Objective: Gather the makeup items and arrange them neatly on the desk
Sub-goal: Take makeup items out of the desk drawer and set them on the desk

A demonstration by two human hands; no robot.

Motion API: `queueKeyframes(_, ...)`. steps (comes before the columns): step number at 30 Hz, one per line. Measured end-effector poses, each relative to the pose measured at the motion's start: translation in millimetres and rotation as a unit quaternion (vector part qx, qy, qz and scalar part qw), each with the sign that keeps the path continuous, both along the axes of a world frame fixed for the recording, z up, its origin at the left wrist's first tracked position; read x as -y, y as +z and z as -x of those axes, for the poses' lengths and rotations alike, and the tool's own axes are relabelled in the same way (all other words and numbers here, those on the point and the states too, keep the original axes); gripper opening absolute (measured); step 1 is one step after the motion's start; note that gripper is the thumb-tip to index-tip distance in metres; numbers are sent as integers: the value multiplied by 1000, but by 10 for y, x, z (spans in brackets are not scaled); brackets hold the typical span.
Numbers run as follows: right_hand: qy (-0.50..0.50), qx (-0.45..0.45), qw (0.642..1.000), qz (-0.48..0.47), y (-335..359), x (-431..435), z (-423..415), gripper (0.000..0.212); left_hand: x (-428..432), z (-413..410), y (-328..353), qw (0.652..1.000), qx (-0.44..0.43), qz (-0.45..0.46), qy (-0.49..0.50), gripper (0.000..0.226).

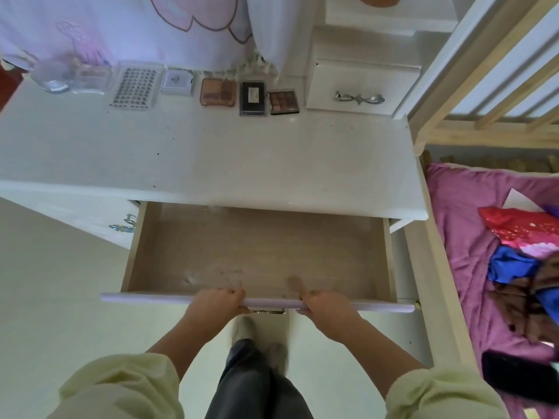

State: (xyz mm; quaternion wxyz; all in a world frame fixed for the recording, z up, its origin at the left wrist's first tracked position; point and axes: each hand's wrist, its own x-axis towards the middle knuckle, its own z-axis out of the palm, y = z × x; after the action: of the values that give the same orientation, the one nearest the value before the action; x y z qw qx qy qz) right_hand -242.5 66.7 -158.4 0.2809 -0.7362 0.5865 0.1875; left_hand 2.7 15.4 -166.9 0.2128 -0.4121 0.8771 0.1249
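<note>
- desk point(211, 152): white top, smooth, glossy; few dark specks.
- drawer point(257, 252): inside is matt wood-grain, pale brown, w/ whitish smudges.
- drawer front point(145, 297): smooth, pale, slight sheen.
- handle point(359, 98): shiny silver metal.
- case point(134, 86): clear plastic, glossy.
- palette point(253, 98): black, under clear glossy plastic lid.
- bed frame point(484, 136): bare light wood, matt.
- blanket point(459, 207): pink cloth, soft, matt.
- sleeves point(121, 388): pale green cloth, creased.
- floor point(60, 282): smooth, light, approx. semi-gloss.

sleeves point(121, 385): pale green, rolled | trousers point(254, 385): dark grey | footwear point(246, 328): pale, blurred
</note>
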Motion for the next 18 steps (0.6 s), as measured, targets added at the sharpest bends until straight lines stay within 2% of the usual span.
queueKeyframes(3,37,-8,999,-11,18,26,18,36,31,-4,-18,999,15,9,-32,47)
queueKeyframes(6,40,4,999,-13,62,59,44,34,54,-101,-87,994,-55,85,-41,51)
queueKeyframes(8,42,10,999,-5,87,88,79,33,88,-130,-111,991,-72,109,-39,53)
queueKeyframes(15,11,19,998,52,150,403,163,33,371,-1,-56,980,-129,151,-21,46)
queueKeyframes(18,23,19,998,56,147,457,182,34,430,-27,-81,972,-146,170,-72,34)
